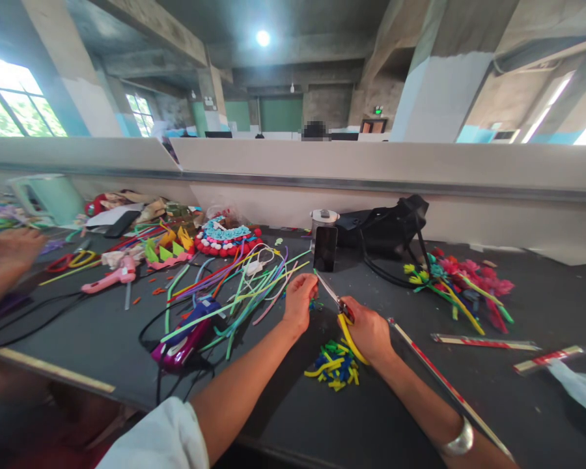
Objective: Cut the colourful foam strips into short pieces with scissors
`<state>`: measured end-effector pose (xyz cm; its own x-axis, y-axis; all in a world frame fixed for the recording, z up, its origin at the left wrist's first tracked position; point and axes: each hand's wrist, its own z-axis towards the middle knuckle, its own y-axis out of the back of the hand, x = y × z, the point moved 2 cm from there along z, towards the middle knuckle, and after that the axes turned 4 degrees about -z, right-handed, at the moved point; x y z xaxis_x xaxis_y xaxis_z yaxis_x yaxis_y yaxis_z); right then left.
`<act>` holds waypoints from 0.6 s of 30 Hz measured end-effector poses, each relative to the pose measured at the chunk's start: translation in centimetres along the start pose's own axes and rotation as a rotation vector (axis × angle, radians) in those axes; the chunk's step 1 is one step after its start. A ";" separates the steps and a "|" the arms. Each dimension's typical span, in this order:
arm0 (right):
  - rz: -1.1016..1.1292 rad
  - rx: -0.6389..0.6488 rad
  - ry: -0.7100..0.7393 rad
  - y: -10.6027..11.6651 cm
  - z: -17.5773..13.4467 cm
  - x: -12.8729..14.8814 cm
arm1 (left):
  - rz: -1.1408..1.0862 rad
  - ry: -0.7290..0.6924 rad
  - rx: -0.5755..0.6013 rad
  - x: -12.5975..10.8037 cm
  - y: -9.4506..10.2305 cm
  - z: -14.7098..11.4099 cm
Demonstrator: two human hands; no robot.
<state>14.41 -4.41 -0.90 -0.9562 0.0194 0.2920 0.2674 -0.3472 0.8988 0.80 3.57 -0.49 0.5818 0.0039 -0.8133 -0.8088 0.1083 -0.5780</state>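
Note:
My left hand (300,301) is closed in a pinch beside the scissor blades. What it pinches is mostly hidden; a tiny green tip shows by the fingertips. Yellow-handled scissors (350,335) sit in my right hand (371,335), their blades pointing up and left toward my left fingertips. Below the hands lies a small pile of short cut pipe cleaner pieces (336,366) in yellow, green and blue. Several long pipe cleaners (254,296), mostly pale green and purple, spread to the left of my left hand. A dark phone (325,249) stands upright just beyond the scissor tips.
Left are a purple glue gun (183,345) with a black cord, a pink glue gun (112,277) and another person's hand (17,251). A black bag (390,228) stands at the back. Pink pipe cleaner flowers (478,283) and red-wrapped packets (486,342) lie right.

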 end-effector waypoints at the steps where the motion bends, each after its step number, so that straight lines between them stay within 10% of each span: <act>1: -0.001 0.001 -0.002 0.0 0.0 0.0 | 0.003 -0.003 0.000 0.0 0.0 0.0; 18: 0.006 0.002 0.009 -0.1 -0.2 0.3 | 0.002 -0.017 0.013 -0.3 -0.1 -0.2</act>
<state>14.08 -4.50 -1.01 -0.9555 0.0087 0.2947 0.2737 -0.3456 0.8976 0.68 3.39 -0.17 0.5817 0.0205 -0.8132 -0.8088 0.1212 -0.5755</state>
